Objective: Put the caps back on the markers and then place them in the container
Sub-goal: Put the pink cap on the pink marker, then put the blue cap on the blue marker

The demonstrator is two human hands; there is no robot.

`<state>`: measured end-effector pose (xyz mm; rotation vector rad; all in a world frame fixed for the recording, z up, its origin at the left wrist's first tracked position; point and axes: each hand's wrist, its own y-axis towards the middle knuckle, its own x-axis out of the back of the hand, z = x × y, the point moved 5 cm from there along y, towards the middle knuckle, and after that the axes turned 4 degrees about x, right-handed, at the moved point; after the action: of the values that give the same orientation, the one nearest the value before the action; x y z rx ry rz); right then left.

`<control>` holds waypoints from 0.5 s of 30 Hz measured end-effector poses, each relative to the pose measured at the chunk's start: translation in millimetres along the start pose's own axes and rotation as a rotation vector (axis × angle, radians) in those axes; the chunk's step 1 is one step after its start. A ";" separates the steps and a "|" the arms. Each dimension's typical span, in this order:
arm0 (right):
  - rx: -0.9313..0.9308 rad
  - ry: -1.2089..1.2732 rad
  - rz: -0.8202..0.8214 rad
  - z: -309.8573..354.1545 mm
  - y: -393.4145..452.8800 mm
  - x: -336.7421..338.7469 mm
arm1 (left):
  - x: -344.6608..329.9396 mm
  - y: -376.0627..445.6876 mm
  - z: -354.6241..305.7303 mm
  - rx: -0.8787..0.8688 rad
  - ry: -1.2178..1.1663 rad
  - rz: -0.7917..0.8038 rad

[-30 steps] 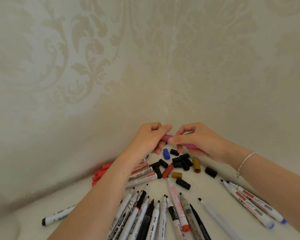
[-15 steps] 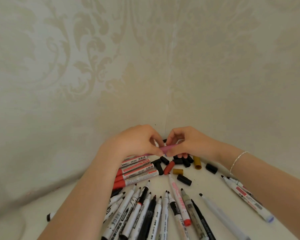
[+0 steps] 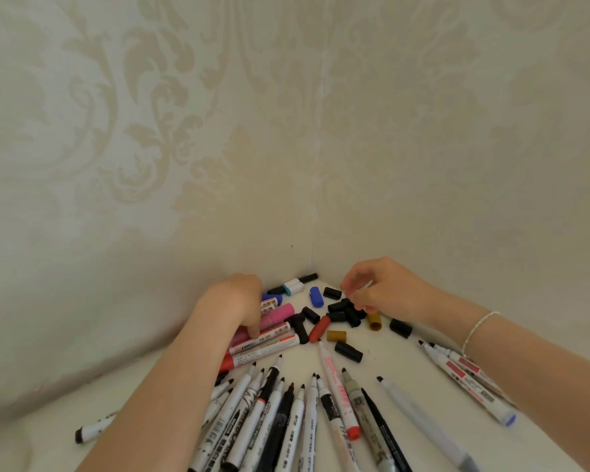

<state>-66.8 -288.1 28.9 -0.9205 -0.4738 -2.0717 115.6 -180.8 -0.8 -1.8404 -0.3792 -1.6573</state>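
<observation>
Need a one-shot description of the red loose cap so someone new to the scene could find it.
Start at the corner where the two patterned walls meet the white surface; loose caps lie scattered in front of it. The red cap lies at the near left edge of the black cap cluster, just left of a mustard cap. It is the only red loose cap, longer and tapered.

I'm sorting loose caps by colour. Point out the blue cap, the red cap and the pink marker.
blue cap (image 3: 316, 296), head view, middle of its body.
red cap (image 3: 320, 328), head view, middle of its length.
pink marker (image 3: 277, 315), head view, on its capped end.
</observation>
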 end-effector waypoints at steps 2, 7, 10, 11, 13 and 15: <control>-0.021 -0.007 -0.014 -5.9 -2.7 0.0 | -1.2 1.8 0.4 0.014 0.007 -0.020; -0.079 -0.083 0.036 -18.2 -11.1 1.8 | -5.1 3.1 -0.1 0.022 0.024 0.002; -0.139 -0.234 -0.008 -27.3 -22.5 21.6 | -7.2 1.5 -0.1 0.031 0.026 0.039; -0.178 -0.295 -0.020 -32.7 -27.4 30.4 | -7.0 0.5 0.1 0.036 0.025 0.046; -0.301 -0.385 0.023 -45.5 -40.3 44.1 | -5.9 -1.0 0.1 0.042 0.022 0.048; -0.422 -0.440 0.110 -56.6 -55.4 50.0 | -2.9 -1.7 -2.9 0.037 0.020 0.008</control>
<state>-156.8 -314.4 27.8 -1.6310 -0.1996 -1.8975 111.8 -180.8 -3.1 -1.7949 -0.3913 -1.6511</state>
